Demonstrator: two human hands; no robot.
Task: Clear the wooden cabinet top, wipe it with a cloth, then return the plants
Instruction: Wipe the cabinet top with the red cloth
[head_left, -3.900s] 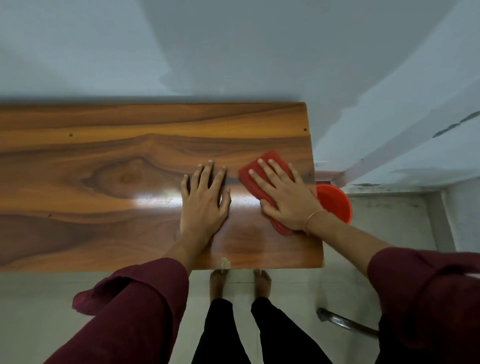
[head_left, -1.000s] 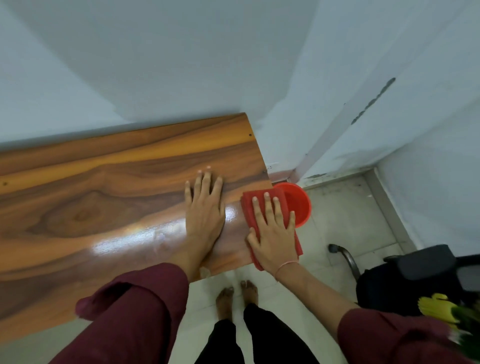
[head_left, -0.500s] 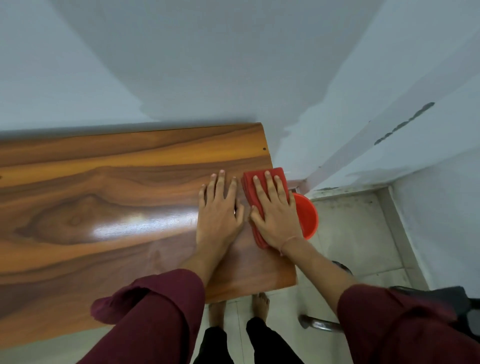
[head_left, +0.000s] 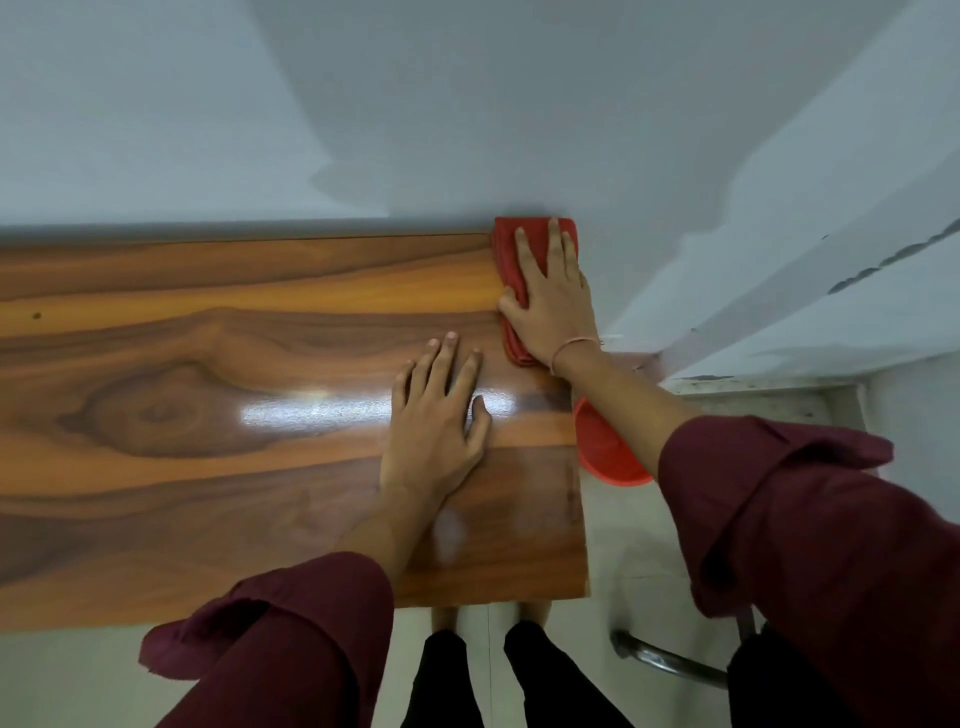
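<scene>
The wooden cabinet top (head_left: 208, 395) fills the left and middle of the head view, glossy and bare, with a bright glare patch. A folded red cloth (head_left: 511, 249) lies in its far right corner against the wall. My right hand (head_left: 553, 296) presses flat on the cloth with straight fingers. My left hand (head_left: 434, 431) rests flat on the wood near the right end, fingers spread. No plants are in view.
A red bucket (head_left: 608, 452) stands on the floor just past the cabinet's right edge, partly hidden by my right forearm. A metal chair leg (head_left: 670, 662) curves over the tiled floor at lower right. Pale walls close in behind and to the right.
My right hand has slid the red cloth away from me along the right edge, from beside my left hand to the far corner at the wall. My left hand stays flat.
</scene>
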